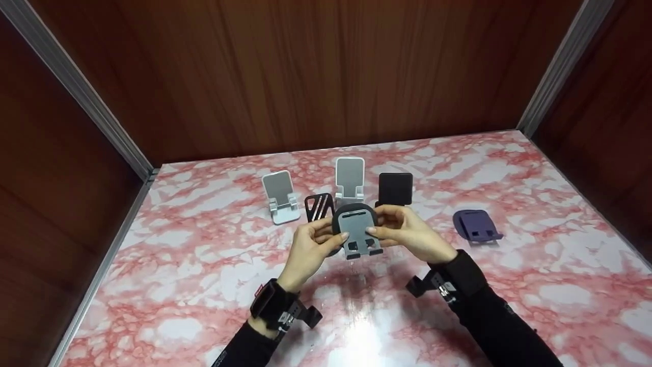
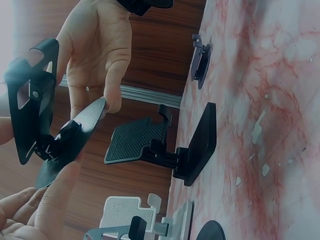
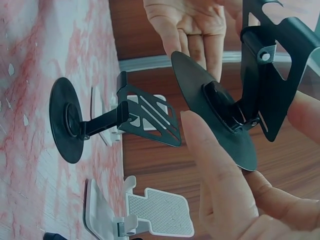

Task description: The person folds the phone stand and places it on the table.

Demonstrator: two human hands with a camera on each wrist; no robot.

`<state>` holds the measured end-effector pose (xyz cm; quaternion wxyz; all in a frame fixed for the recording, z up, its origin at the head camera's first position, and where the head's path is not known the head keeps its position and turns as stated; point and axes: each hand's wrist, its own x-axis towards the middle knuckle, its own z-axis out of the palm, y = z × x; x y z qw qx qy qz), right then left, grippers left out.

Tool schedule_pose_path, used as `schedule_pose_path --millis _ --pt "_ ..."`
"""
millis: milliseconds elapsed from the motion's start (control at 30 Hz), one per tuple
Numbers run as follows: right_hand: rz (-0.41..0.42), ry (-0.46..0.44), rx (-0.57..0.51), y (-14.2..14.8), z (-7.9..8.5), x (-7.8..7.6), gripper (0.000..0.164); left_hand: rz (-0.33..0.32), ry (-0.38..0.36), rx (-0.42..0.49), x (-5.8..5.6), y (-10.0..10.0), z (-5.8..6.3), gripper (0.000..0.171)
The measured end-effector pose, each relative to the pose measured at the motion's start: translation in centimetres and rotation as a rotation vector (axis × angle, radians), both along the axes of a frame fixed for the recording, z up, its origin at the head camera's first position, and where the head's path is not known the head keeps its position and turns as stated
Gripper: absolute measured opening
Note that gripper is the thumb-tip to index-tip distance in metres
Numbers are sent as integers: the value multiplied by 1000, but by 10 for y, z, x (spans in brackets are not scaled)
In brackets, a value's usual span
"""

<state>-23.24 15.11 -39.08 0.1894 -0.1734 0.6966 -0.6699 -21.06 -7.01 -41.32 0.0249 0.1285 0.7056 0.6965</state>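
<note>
A grey phone stand (image 1: pixel 356 227) with a dark round base is held up over the table, between both hands. My left hand (image 1: pixel 311 245) grips its left edge, the thumb lying on the front plate. On the opposite side my right hand (image 1: pixel 413 235) pinches it, thumb on the plate and fingers behind. In the left wrist view the phone stand (image 2: pixel 35 100) shows its hinged arm folded between the plate and the disc base. Fingers of both hands touch the rim of that disc (image 3: pixel 200 95) in the right wrist view.
Behind the hands stand a white phone stand (image 1: pixel 279 188) at left, a slotted black one (image 1: pixel 320 205), another white one (image 1: pixel 350 176) and a black one (image 1: pixel 395 188). A purple stand (image 1: pixel 476 225) lies folded at right. Wooden panels (image 1: pixel 326 76) wall the marbled table (image 1: pixel 204 285).
</note>
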Motion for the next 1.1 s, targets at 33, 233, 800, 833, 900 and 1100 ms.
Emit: schedule_pose_path --millis 33,233,800,833,900,1100 --pt "1 1 -3 0 0 0 35 -1 7 -4 0 0 0 43" --pt "15 -4 -35 0 0 1 35 -11 18 -25 0 -1 0 41" --pt "31 20 -58 0 -3 1 32 -33 34 -78 13 0 24 39" --pt "31 21 -56 0 -3 0 32 -31 34 -78 13 0 24 39" --pt "31 24 -51 -1 -3 0 31 -28 42 -77 13 0 23 39" --pt "25 55 -19 -2 -6 0 30 -14 63 -84 13 1 22 39"
